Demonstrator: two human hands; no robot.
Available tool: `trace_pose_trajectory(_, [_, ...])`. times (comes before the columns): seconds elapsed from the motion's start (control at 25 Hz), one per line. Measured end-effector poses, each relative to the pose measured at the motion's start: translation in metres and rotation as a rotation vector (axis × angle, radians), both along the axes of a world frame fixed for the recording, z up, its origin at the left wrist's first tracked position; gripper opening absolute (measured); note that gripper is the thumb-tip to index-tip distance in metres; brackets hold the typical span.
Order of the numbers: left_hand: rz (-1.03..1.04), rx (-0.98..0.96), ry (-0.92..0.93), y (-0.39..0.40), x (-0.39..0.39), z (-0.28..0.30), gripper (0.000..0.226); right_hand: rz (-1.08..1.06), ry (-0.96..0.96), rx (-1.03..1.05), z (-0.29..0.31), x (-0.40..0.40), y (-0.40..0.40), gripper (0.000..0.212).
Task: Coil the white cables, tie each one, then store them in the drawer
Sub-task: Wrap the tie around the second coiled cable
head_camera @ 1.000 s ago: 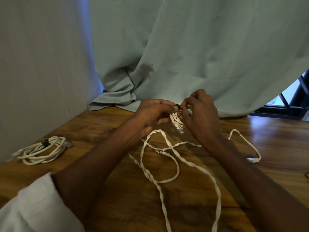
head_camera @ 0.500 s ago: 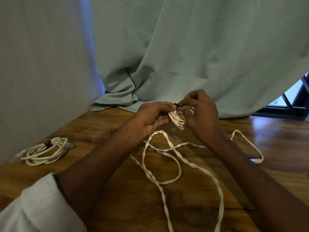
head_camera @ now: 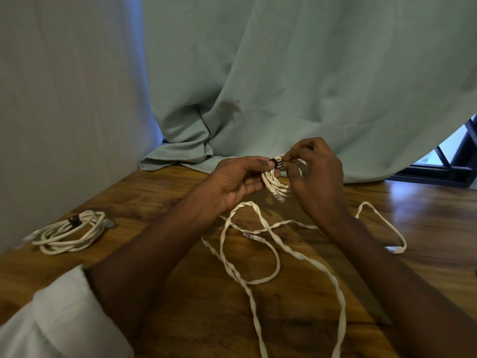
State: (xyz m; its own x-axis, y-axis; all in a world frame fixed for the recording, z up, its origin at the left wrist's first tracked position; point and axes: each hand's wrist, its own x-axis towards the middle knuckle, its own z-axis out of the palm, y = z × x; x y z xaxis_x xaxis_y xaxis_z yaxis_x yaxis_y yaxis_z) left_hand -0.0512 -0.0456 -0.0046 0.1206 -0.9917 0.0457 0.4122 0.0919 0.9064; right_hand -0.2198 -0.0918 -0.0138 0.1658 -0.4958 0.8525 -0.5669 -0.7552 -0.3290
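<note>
The left hand point(head_camera: 237, 178) and the right hand point(head_camera: 313, 171) are up above the table, close together, and both hold the same small bundle of coiled white cable point(head_camera: 275, 180). The left thumb and fingers pinch the bundle from the left side. The right hand's fingers curl around it from the right and pinch at a little black tie point(head_camera: 276, 162) that sits on top of the bundle. A clear plug point(head_camera: 278, 196) on the end of this cable hangs down just below the hands. Under the hands, a long flat white cable point(head_camera: 291, 250) lies loose on the brown wooden table point(head_camera: 426, 215), making big loops and twists, with a plug point(head_camera: 251, 236) lying near the middle of it. Well off to the left, near the table's edge, another round white cable coil point(head_camera: 69, 232) lies flat with a black tie point(head_camera: 73, 220) around it. A white sleeve point(head_camera: 59, 319) covers the left arm at the bottom corner. Behind the table hangs a pale green cloth point(head_camera: 284, 86), and its bottom edge rests on the table.
</note>
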Motion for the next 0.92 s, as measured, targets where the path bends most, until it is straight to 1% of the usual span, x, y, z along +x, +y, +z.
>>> trace_pose_trajectory(0.16, [-0.004,-0.006,-0.016,-0.0001,0.0020,-0.0002,0.033,0.087,-0.077,0.086,-0.0018,0.0017,-0.0027,0.014])
trace_pose_trajectory(0.28, [-0.023,-0.006,-0.007,0.0006,-0.0005,-0.0010,0.031,0.075,-0.080,0.118,-0.0026,0.0032,-0.0031,0.015])
trace_pose_trajectory(0.4, [-0.016,-0.002,0.019,-0.0016,-0.0011,-0.0012,0.032,0.028,-0.068,0.076,-0.0003,0.0033,0.0003,0.014])
trace_pose_trajectory(0.56, [-0.016,0.017,0.063,-0.0034,0.0010,-0.0011,0.034,0.040,-0.009,-0.008,0.0025,0.0007,0.0036,0.010])
trace_pose_trajectory(0.72, [-0.025,0.027,0.072,-0.0021,0.0018,-0.0005,0.026,-0.003,0.021,0.010,0.0009,0.0011,0.0014,0.011])
trace_pose_trajectory(0.92, [-0.030,0.011,0.032,-0.0005,0.0015,0.0001,0.026,0.009,0.046,0.038,0.0027,-0.0008,-0.0002,0.015])
